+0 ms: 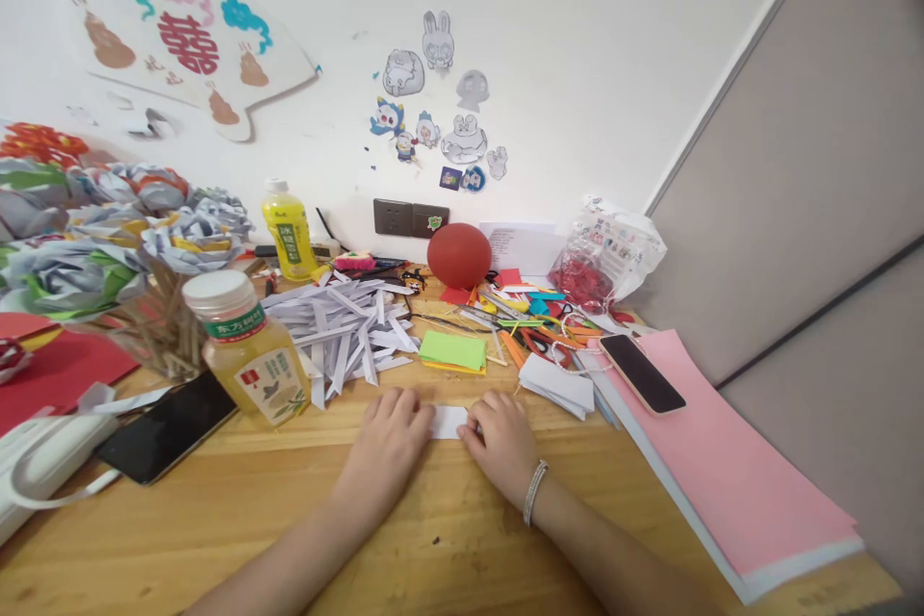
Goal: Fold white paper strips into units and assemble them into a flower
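Note:
A small white slip of paper (449,423) lies on the wooden table between my hands. My left hand (390,438) is closed over its left end, fingers curled and thumb along the edge. At the right end, my right hand (503,448), with a beaded bracelet (534,493) on the wrist, pinches the paper at a corner. My fingers cover both ends of the slip. Just behind it sits a pad of green paper slips (452,349). A stack of white slips (557,385) rests to the right, and a pile of folded white strips (353,327) to the left.
A tea bottle (249,351) and a black phone (169,428) stand and lie at left, near paper flowers (68,274). Behind are a yellow bottle (289,231), a red balloon (459,255) and scissors (541,340). Another phone (641,373) rests on pink paper (736,462) at right.

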The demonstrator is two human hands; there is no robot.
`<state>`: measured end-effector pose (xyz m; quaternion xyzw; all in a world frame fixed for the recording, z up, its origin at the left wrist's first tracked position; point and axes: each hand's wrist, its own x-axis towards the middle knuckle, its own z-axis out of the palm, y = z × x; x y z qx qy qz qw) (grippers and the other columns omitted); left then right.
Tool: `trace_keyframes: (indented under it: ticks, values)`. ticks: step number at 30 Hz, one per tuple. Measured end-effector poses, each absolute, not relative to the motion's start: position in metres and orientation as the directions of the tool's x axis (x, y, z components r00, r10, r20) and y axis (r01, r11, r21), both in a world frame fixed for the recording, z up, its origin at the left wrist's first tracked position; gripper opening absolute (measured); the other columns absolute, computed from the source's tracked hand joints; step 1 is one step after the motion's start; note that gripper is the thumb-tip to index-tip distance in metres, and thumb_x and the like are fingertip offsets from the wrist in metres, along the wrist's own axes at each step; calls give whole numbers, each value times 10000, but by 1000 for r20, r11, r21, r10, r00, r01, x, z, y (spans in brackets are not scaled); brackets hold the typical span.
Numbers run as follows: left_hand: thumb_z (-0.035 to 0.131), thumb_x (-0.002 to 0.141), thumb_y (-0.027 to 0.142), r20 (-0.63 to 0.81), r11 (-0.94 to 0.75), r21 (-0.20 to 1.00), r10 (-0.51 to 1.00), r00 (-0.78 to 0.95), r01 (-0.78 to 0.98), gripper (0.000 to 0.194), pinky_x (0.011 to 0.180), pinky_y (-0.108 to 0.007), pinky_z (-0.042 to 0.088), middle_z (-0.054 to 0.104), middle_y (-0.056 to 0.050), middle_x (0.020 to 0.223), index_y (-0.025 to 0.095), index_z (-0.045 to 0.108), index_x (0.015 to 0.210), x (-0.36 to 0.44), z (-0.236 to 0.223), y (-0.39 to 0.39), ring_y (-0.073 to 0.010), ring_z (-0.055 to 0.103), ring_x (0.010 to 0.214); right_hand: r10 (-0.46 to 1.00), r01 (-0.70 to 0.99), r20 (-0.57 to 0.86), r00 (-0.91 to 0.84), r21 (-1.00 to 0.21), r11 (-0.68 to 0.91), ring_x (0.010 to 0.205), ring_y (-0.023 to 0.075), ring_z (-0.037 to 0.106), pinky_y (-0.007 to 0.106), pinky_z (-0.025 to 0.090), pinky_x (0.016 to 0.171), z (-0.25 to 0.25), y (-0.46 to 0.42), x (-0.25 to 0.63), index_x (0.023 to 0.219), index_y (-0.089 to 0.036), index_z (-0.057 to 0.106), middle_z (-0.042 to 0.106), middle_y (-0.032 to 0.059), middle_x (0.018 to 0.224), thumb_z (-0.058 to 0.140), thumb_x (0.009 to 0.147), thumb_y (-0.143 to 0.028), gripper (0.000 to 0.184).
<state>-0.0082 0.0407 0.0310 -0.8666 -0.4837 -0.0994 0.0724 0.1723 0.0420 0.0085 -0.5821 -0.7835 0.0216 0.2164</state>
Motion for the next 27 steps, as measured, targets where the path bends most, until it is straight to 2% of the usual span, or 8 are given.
trace_keyframes:
  ticks: [3,5,10,16,19,23,27]
  values:
    - [443,882,160,258,-637,-47,737,625,770,205,810,-374,377,591,-81,927,187,610,997,-5,30,31,-242,496,907,918,903,327,-224,-284,322,761,170,470,293,283,687,6,43,172,671,-200,527,550,-6,752,600,801,-250,158]
    - [455,877,207,237,-592,-69,772,590,803,230,782,-389,392,607,-102,888,151,618,1029,-3,29,24,-259,512,887,917,903,329,-225,-282,323,760,168,470,293,282,688,6,43,172,673,-199,526,549,-9,751,603,798,-250,155]
    - [512,836,249,88,-501,-97,856,509,860,328,758,-440,425,645,-151,954,119,614,1120,-4,35,17,-313,548,902,929,902,312,-198,-313,297,772,171,483,292,276,684,9,43,172,681,-202,533,561,-10,760,625,780,-251,144]
    - [480,851,251,-38,-474,-47,880,473,879,322,751,-450,433,656,-135,934,202,618,1138,-12,52,22,-316,568,916,958,883,241,-156,-401,245,793,181,502,289,290,693,12,46,178,708,-197,553,576,-6,779,668,736,-277,143]
    - [448,865,250,-57,-472,-40,881,470,881,331,759,-451,425,649,-136,942,215,609,1152,-15,54,23,-311,564,923,958,863,222,-181,-432,263,796,176,509,285,304,700,13,48,185,759,-202,576,582,-12,790,670,734,-266,117]
    - [426,877,262,-35,-468,-4,883,468,883,318,772,-444,419,635,-131,942,218,621,1125,-17,52,23,-305,555,920,917,809,228,-328,-433,398,813,168,522,282,333,716,18,49,195,927,-252,633,598,-8,842,645,766,-217,166]
    - [399,897,299,15,-432,8,902,432,902,320,785,-423,417,613,-128,943,184,636,1080,-17,50,25,-288,546,911,799,727,264,-540,-333,601,799,167,519,282,351,714,21,41,193,949,-253,664,605,15,816,582,822,-222,154]
